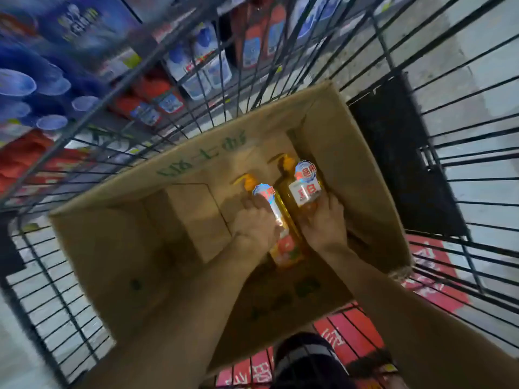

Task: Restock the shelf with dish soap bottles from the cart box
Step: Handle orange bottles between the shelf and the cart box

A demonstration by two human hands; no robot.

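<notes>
An open cardboard box (112, 242) sits in a black wire cart (449, 141). Two amber dish soap bottles with orange pump tops stand side by side at the box's far right. My left hand (252, 223) grips the left bottle (276, 209) around its body. My right hand (325, 220) grips the right bottle (304, 186), just below its white and red label. Both arms reach down into the box. The lower parts of the bottles are partly hidden by my hands.
Shelves (157, 88) at the upper left hold red and white-blue bottles behind the cart's wire side, and blue packs (42, 80) sit at the far left. The left part of the box shows only a cardboard divider (196, 217). My shoe (306, 360) stands on a red floor sticker (348, 329).
</notes>
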